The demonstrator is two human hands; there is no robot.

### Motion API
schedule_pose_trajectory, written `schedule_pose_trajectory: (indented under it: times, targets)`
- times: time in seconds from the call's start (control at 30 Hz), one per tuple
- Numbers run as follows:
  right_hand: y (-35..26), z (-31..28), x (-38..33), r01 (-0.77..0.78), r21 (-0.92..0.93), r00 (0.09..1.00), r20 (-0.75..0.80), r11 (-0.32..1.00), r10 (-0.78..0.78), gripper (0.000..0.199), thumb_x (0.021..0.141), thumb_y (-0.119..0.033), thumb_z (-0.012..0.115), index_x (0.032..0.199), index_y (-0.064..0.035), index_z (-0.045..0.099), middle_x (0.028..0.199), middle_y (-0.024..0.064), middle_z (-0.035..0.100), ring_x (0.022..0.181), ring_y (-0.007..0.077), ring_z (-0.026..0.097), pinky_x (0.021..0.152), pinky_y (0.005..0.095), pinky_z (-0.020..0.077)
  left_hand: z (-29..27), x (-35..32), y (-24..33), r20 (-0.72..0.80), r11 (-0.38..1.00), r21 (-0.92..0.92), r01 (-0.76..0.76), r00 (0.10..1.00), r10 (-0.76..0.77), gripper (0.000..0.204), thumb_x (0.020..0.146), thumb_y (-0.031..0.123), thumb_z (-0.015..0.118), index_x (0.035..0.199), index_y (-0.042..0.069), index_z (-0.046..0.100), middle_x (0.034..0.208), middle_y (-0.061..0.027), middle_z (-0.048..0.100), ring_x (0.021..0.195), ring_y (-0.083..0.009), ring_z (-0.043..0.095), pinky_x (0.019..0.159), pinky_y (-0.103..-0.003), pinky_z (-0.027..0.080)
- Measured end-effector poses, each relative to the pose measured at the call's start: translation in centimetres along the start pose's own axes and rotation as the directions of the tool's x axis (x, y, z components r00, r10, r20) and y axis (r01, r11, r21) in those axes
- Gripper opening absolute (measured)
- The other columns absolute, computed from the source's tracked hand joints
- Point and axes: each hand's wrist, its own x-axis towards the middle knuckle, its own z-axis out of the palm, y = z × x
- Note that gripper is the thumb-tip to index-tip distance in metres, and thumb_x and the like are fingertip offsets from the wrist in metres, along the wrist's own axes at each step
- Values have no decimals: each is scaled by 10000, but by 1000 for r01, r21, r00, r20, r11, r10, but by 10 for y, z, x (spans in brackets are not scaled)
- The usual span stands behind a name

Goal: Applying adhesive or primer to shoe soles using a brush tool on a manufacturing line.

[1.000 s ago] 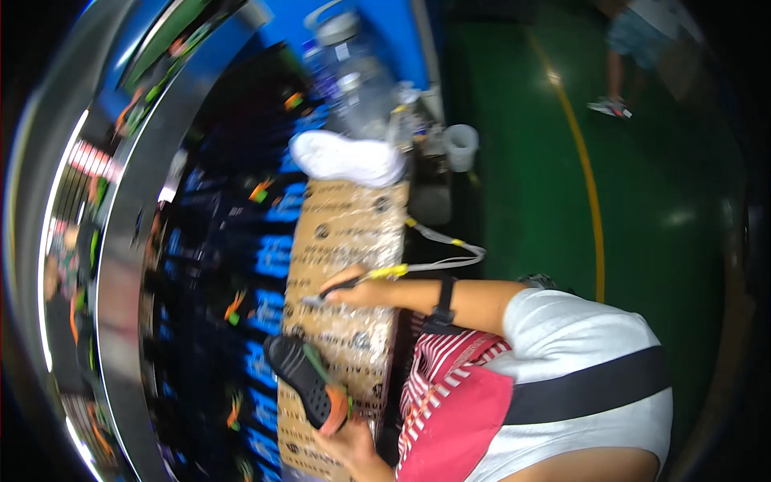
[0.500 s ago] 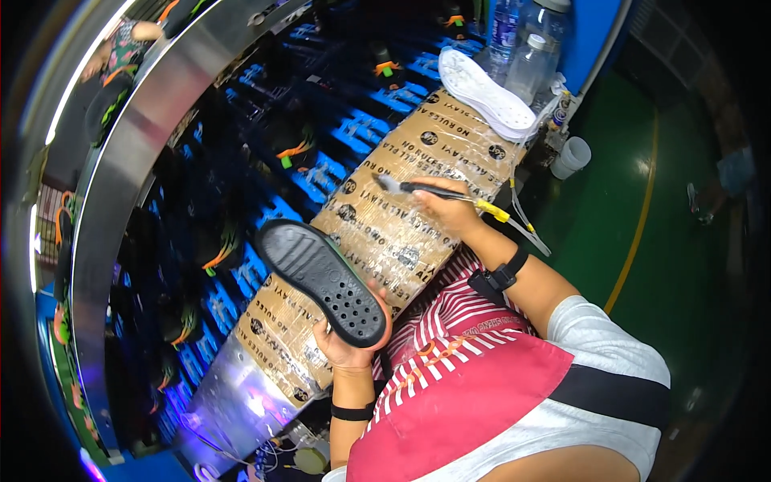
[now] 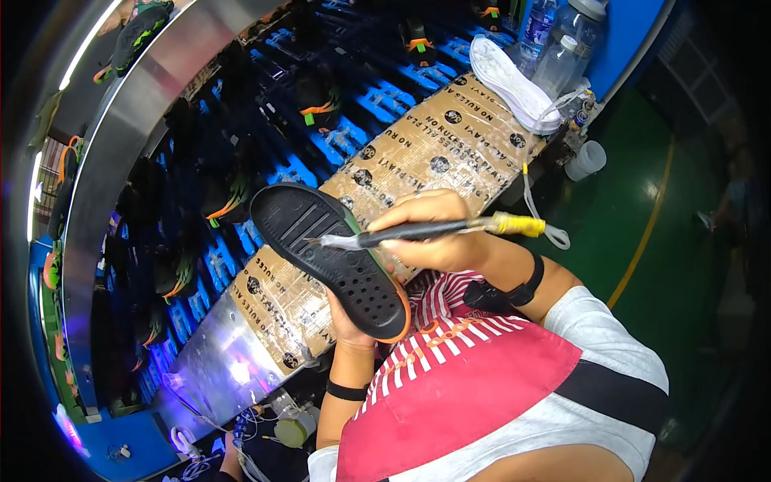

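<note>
My left hand (image 3: 348, 326) grips a black shoe sole (image 3: 365, 299) by its heel end. The sole has a raised rim, small holes in the heel part, and a green and orange outer edge. Closed around the black handle of a brush (image 3: 416, 230), my right hand (image 3: 442, 251) is over the sole's right side. The whitish brush tip meets the inner face near the ridged forefoot; whether it presses there I cannot tell. A yellow piece and a thin tube are at the brush's back end.
A printed brown covering (image 3: 442, 153) lies on the bench. Beyond it, a conveyor with blue slats (image 3: 387, 100) carries dark shoes. At the far right are a white sole (image 3: 514, 87), clear bottles (image 3: 556, 68) and a white bucket (image 3: 588, 161). Another person's hand (image 3: 231, 459) shows at lower left.
My right hand has brought the brush from over the bench leftward and nearer, onto the sole. The sole is now slightly farther right in view, still in my left hand.
</note>
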Motion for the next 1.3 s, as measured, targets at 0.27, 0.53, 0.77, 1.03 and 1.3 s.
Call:
schedule_pose_trajectory:
  times: [0.27,0.53,0.77,1.03,1.3]
  targets:
    - [5,43,3,335,-519,928,37,786,-371,224,660,-73,663,868,-10,610,633,81,544,530,220,558,451,302,444,0,-8,-7,-130,984,180,-19,991,43,560,886,494,411,1294,110,386,1238,-63,491,1108,-209,495,950,-353,398]
    - [-3,47,-6,360,-157,910,275,920,-309,208,671,-150,666,841,-40,619,691,82,574,601,237,591,535,332,463,5,-16,-1,-175,940,341,-7,982,71,672,790,603,497,1221,89,461,1220,-109,502,1094,-244,512,944,-381,415]
    - [1,54,-13,344,-445,934,71,827,-351,264,672,-71,682,920,-14,612,655,74,548,525,208,555,459,287,438,-8,-16,-5,-179,968,244,-54,979,100,611,806,556,516,1217,105,468,1196,-93,528,1060,-233,535,925,-370,427]
    - [4,55,-15,360,-272,932,62,892,-357,235,689,-76,659,912,-12,616,653,81,556,491,212,546,448,290,442,-16,-16,4,-157,979,163,-119,977,145,620,775,566,551,1152,75,516,1140,-116,555,998,-245,568,889,-374,455]
    - [6,61,-24,398,-107,893,272,911,-359,219,680,-84,657,885,-16,618,630,71,521,538,211,552,475,305,441,-18,-17,14,-84,988,153,-34,995,47,593,803,578,466,1143,93,496,1154,-115,527,1061,-257,516,925,-408,413]
